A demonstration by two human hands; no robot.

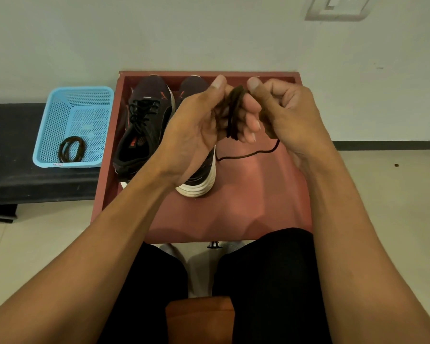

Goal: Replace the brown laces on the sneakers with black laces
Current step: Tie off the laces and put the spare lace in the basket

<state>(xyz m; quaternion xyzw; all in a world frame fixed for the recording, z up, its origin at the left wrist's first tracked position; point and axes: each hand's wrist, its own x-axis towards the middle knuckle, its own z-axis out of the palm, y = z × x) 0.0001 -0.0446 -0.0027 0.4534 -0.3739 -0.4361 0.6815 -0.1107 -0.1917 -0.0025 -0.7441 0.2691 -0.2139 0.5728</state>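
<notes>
Head camera: above the sneakers (144, 125) on a red tray (258, 194), the left hand (196, 125) holds a brown lace (235, 112) coiled round its fingers and the right hand (288, 112) pinches the strand. The cord looks soft and light, probably best gripped mid-bundle.

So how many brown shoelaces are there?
2. One coiled lace lies in the blue basket on the left. One bundled lace is held by the left hand and right hand above the red tray. More could hide behind the hands.

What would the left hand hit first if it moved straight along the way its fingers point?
Probably the right hand, close beside it and pinching the same brown lace; depth is unclear.
</notes>
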